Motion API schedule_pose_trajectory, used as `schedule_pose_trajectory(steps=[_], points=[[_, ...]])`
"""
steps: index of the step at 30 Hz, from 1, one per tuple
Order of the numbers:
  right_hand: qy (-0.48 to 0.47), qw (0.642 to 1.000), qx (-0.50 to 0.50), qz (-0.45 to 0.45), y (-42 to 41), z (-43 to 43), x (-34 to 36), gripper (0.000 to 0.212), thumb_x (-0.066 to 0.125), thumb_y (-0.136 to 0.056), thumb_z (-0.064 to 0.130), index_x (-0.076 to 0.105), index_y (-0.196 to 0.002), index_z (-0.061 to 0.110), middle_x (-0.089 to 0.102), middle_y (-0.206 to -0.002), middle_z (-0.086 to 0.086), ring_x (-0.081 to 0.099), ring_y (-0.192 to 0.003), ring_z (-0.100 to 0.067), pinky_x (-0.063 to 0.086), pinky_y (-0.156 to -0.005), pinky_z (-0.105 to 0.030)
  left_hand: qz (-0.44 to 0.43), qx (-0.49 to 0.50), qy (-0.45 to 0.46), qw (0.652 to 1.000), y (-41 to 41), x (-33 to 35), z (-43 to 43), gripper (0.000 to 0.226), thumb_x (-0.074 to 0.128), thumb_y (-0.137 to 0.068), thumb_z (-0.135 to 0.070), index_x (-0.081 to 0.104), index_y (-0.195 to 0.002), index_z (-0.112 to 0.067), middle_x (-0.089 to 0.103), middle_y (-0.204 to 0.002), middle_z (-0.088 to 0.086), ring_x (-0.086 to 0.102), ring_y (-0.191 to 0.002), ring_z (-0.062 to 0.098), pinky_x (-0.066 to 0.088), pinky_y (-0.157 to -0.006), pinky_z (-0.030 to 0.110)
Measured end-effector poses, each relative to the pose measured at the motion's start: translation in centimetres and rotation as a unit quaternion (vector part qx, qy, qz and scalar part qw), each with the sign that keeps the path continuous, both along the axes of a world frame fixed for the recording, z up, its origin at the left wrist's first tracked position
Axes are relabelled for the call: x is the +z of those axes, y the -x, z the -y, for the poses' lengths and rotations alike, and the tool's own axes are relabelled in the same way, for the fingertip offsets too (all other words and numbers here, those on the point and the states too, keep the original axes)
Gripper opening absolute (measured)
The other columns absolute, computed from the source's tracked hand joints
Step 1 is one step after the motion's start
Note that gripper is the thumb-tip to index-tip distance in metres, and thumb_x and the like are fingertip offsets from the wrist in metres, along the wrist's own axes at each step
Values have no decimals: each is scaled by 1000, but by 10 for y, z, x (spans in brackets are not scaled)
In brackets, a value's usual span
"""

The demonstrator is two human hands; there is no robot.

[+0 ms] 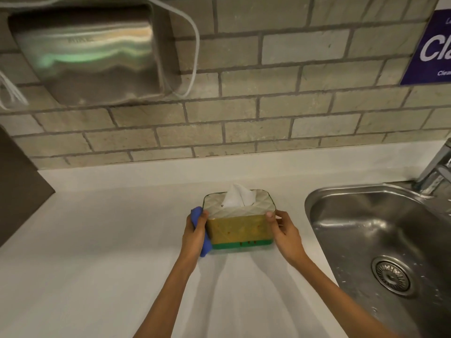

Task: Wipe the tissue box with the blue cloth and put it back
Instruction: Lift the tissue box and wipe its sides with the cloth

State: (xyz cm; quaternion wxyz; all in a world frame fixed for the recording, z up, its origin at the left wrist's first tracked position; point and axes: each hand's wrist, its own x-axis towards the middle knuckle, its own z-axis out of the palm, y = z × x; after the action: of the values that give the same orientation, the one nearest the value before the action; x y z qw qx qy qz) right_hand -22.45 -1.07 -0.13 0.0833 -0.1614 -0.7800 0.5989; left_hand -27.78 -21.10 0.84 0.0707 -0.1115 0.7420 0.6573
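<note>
The tissue box (240,228) stands on the white counter (109,252), with a pale quilted top, a yellowish side and a green base. A white tissue sticks up from its slot. My left hand (195,234) presses the blue cloth (203,234) against the box's left end; the cloth shows above and below my fingers. My right hand (283,231) grips the box's right end, thumb on the front top corner. Both hands hold the box between them.
A steel sink (380,240) with a drain lies right of the box, its tap (436,167) at the far right. A brick-tiled wall behind carries a metal dispenser (90,57), a white cable and a purple sign (432,50). A dark panel stands at the left edge.
</note>
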Motion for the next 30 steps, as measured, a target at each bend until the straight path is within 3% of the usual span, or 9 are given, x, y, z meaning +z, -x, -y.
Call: schedule_pose_trajectory(steps=[3,5,12,15,17,20,23,26,30], points=[[-43,998,-28,26,-5,-2,11,81,31,-64,77,47,-121,22,58,-83,7,58,-77,-10,41,-57,-18,13,19,63,998,1,11,-1,49,40,-91,-54,47,-125,-19,58,-101,2,57,-96,24,49,-90,38],[-59,996,-39,49,-8,-4,13,88,28,-60,82,44,-124,23,59,-80,6,60,-82,-18,44,-64,-27,29,22,112,993,0,21,-1,49,36,-89,-58,50,-113,-18,57,-86,1,59,-78,21,51,-69,33],[-5,994,15,109,0,-10,11,108,24,-51,90,39,-130,18,56,-118,-5,54,-111,-24,42,-96,-38,-3,16,161,987,-4,33,-9,58,32,-90,-61,49,-120,-14,55,-98,5,52,-88,23,42,-83,34],[91,989,59,96,11,-9,10,115,28,-54,85,17,-145,15,46,-138,-11,49,-124,-26,36,-109,-43,-55,26,180,982,-13,34,-16,62,20,-91,-62,46,-127,-19,59,-110,6,54,-95,25,40,-88,34],[118,985,86,93,17,-9,9,113,26,-58,82,12,-147,14,44,-142,-9,48,-128,-24,34,-111,-42,-86,39,213,973,-16,35,-20,61,13,-92,-58,42,-134,-24,59,-124,10,55,-110,31,42,-99,43],[148,980,108,75,23,-10,5,100,33,-58,80,41,-134,17,60,-125,-6,61,-110,-18,45,-93,-30,-139,62,307,939,-21,37,-30,55,13,-97,-49,34,-143,-29,51,-138,9,48,-120,32,36,-100,46],[191,974,106,63,26,-13,1,92,47,-59,73,47,-129,14,64,-118,-8,64,-105,-21,51,-87,-30,-210,37,432,876,-31,34,-44,62,11,-91,-52,36,-144,-29,47,-142,7,46,-122,30,33,-100,48],[206,969,123,62,28,-18,2,91,57,-56,72,52,-126,13,67,-118,-10,66,-106,-24,53,-88,-33,-248,-10,471,847,-31,29,-47,55,25,-93,-48,43,-141,-27,48,-143,8,46,-125,32,27,-106,57],[222,967,109,67,31,-19,2,79,56,-64,60,50,-127,12,66,-117,-10,65,-103,-23,54,-83,-31,-351,-69,490,795,-35,17,-28,60,21,-95,-49,60,-127,-17,61,-128,15,55,-108,34,50,-90,51]])
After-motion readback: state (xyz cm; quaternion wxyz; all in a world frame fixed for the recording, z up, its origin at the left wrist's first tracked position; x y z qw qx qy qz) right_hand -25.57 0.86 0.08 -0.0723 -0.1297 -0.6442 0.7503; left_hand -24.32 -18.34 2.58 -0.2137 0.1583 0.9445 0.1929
